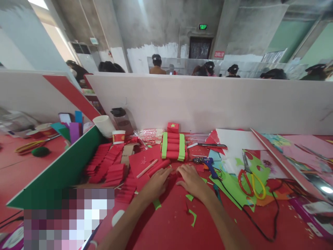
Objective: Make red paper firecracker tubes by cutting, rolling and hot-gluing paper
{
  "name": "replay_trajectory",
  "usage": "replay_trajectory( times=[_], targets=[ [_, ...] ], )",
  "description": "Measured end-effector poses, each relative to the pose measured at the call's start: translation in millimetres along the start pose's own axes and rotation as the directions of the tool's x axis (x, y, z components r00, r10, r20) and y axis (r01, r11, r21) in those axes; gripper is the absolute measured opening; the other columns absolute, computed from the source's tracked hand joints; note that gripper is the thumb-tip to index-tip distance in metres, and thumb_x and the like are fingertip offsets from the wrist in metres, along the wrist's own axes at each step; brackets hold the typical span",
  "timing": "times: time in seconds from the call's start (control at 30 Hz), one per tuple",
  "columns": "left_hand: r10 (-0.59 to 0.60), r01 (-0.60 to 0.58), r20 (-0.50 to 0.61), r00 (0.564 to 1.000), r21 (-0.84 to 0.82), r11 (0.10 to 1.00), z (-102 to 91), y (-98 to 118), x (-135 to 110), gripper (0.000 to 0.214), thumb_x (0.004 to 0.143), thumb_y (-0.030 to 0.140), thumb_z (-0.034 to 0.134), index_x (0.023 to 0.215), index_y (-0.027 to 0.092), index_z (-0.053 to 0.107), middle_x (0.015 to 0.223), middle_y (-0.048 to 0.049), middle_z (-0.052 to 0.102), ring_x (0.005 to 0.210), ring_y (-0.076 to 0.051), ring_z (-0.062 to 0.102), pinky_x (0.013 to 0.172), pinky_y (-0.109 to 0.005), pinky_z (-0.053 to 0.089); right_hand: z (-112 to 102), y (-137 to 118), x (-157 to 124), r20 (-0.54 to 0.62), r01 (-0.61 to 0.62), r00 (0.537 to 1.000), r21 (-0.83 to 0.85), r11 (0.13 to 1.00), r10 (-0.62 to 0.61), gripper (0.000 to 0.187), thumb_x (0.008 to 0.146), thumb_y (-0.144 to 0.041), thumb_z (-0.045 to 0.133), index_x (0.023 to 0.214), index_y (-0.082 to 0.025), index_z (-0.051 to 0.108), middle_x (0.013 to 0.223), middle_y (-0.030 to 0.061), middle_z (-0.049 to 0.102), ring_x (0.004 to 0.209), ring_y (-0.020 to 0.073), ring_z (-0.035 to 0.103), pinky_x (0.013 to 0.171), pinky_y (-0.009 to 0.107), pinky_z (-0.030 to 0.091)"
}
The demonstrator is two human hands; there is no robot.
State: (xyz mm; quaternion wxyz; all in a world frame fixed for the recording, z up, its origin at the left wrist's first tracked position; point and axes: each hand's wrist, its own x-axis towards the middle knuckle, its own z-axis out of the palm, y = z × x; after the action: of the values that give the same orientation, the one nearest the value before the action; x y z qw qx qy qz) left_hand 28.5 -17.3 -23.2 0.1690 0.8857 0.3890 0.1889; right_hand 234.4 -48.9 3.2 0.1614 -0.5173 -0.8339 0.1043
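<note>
My left hand (159, 180) rests at the middle of the red table, just in front of a rolled red paper tube (158, 167). Its fingers are bent and close together; what is in them, if anything, cannot be made out. Close on its right, my right hand (191, 177) lies low over the table with its thumb apart from its curved fingers and nothing visible in it. Straight beyond both hands stands a bundle of red paper rolls (173, 146) with two light green bands. A small red box with a green star (173, 127) sits behind it.
Stacked folded red paper strips (106, 163) lie left, near a paper cup (118, 136) and a dark-lidded bottle (121, 119). Rightward are a blue glue gun (209, 165) with its cord, red-and-yellow scissors (251, 182) and green paper scraps (231, 189). A white partition (195, 100) closes the back.
</note>
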Motion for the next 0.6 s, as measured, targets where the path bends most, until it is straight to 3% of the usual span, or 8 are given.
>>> replay_trajectory(
  times=[0.1,0.2,0.43,0.53,0.6],
  targets=[
    [0.019,-0.018,0.017,1.000,-0.019,1.000,-4.8,4.1,-1.0,0.036,0.088,0.009,0.043,0.121,0.020,0.053,0.121,-0.0089,0.063,0.111,-0.022,0.057,0.094,-0.033,0.045,-2.8,-1.0,0.3,0.004,0.005,1.000,-0.003,1.000,-0.005,0.014,0.090,-0.014,0.059,0.102,-0.020,0.056,0.102,0.0055,0.064,0.099,0.0217,0.055,0.088,0.034,0.034],
    [0.044,-0.043,0.031,0.999,-0.032,0.999,-7.8,10.4,-1.9,0.032,0.085,0.009,0.045,0.113,0.021,0.057,0.114,-0.0089,0.064,0.107,-0.022,0.059,0.091,-0.032,0.046,-5.3,-1.9,0.0,0.003,0.044,0.999,0.003,0.999,-0.045,0.017,0.092,-0.006,0.050,0.099,-0.020,0.056,0.096,0.0031,0.066,0.092,0.0189,0.057,0.087,0.033,0.032],
    [0.051,-0.051,-0.003,0.999,-0.093,0.994,-8.0,15.3,-1.1,0.023,0.091,0.015,0.039,0.099,0.020,0.060,0.101,-0.0079,0.066,0.091,-0.020,0.062,0.077,-0.028,0.046,-13.3,-6.5,0.9,-0.079,0.103,0.992,-0.006,0.995,-0.103,0.009,0.089,-0.017,0.063,0.091,-0.021,0.056,0.086,0.0004,0.066,0.082,0.0174,0.057,0.080,0.030,0.035],
    [0.008,-0.009,-0.024,1.000,-0.063,0.998,-9.3,14.9,-0.6,0.021,0.094,0.020,0.038,0.093,0.020,0.059,0.093,-0.0076,0.067,0.084,-0.020,0.063,0.070,-0.028,0.044,-17.4,2.2,1.7,-0.217,-0.005,0.976,-0.056,0.998,-0.007,0.009,0.089,-0.022,0.063,0.092,-0.020,0.056,0.092,0.0038,0.065,0.088,0.0197,0.057,0.080,0.030,0.037],
    [-0.036,0.035,-0.037,0.999,-0.018,0.999,-11.4,15.5,-0.5,0.021,0.093,0.021,0.038,0.089,0.020,0.058,0.089,-0.0071,0.067,0.080,-0.020,0.063,0.067,-0.028,0.042,-21.4,13.7,-1.1,-0.299,-0.198,0.941,-0.108,0.974,0.159,0.006,0.090,-0.022,0.060,0.092,-0.019,0.055,0.093,0.0070,0.063,0.089,0.0219,0.057,0.079,0.031,0.039]
  ],
)
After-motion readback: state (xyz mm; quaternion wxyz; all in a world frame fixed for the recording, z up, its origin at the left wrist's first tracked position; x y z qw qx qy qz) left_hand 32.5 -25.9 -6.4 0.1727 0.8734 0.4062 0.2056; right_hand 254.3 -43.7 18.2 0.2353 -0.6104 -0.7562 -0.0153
